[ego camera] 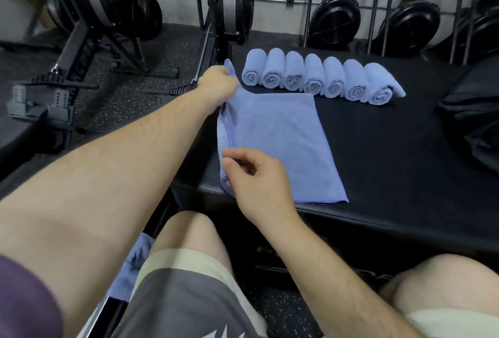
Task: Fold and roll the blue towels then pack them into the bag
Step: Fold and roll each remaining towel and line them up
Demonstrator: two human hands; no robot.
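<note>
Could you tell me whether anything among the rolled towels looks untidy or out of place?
Yes: the rightmost roll in the row of rolled towels has a loose flap trailing to its right, so it looks less snug. Another blue towel lies down by the person's leg.

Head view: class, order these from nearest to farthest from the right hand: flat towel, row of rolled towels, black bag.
1. Flat towel: under the right hand, whose fingers are at its near left edge.
2. Row of rolled towels: behind the flat towel, farther back on the bench.
3. Black bag: far right edge of the bench.
</note>
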